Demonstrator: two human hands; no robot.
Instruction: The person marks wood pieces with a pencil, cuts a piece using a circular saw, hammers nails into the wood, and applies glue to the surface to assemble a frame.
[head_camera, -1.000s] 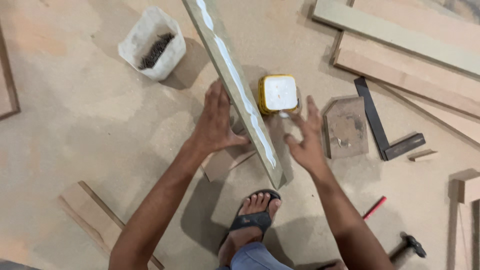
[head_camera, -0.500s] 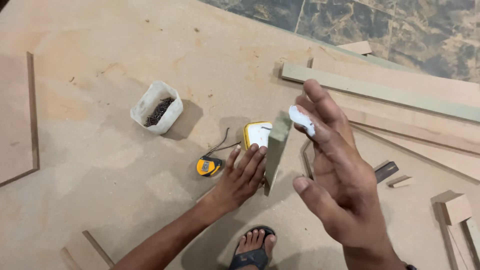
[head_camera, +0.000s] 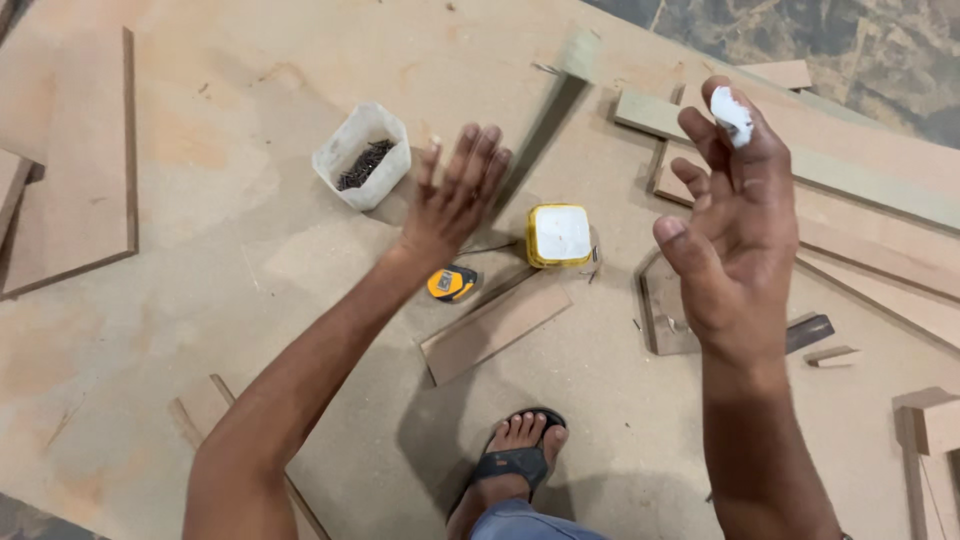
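My left hand is raised with its fingers spread and holds nothing. Just past its fingertips a long greenish wooden strip shows as a blur, slanting up and away, apart from the hand. My right hand is lifted nearer the camera, fingers apart and empty. A white blob sits on the tip of one of its fingers; whether it is glue or cloth I cannot tell.
On the board floor lie a white tub of dark screws, a yellow container with a white lid, a yellow tape measure and a short plank. Long boards lie at the right. My sandalled foot is below.
The strip, held on end by my left hand half a second ago, has left that hand and swung away upward. Both hands have opened and risen.
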